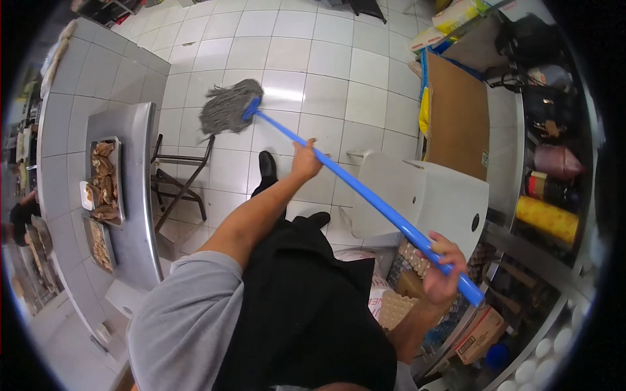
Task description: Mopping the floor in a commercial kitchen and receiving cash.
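A string mop with a grey head (pixel 230 107) lies against the white tiled floor (pixel 326 84), ahead and slightly left of my feet. Its blue handle (pixel 364 193) slants from the mop head down to the right, across the front of my body. Lower on the shaft, nearer the mop head, my left hand (pixel 308 160) is wrapped around it. Close to the handle's upper end, my right hand (pixel 442 269) grips it, fingers curled over the top.
At left, a steel table (pixel 132 195) with dark folding legs (pixel 188 181) bears a tray of cooked meat (pixel 103 181). A white plastic chair (pixel 415 200) stands close on the right, beside a cardboard sheet (pixel 457 112) and shelving with bottles. Egg cartons (pixel 398 308) and sacks lie below.
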Available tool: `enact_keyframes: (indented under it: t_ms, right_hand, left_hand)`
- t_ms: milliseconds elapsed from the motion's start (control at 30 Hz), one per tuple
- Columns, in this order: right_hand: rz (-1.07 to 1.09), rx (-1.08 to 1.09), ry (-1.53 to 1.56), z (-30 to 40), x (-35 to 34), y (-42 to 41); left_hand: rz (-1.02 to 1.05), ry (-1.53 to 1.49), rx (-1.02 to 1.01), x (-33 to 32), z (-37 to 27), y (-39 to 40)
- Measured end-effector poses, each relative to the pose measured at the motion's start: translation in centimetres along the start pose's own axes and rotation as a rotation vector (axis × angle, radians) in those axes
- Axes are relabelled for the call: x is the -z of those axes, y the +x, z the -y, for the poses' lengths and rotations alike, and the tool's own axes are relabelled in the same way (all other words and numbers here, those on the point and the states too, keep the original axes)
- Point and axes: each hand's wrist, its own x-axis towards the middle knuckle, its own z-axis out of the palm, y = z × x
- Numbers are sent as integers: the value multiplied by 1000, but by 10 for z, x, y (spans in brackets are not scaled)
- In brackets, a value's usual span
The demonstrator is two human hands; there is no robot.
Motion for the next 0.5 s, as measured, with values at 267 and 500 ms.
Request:
enact_keyframes:
  t_ms: [267,500]
  right_hand:
    - [-82,320,-184,90,-20,-90]
    - [-211,359,-380,62,-147,-127]
  left_hand:
    - [302,-50,-250,-64,-129,-33]
    - [580,11,-518,-73,-115,-27]
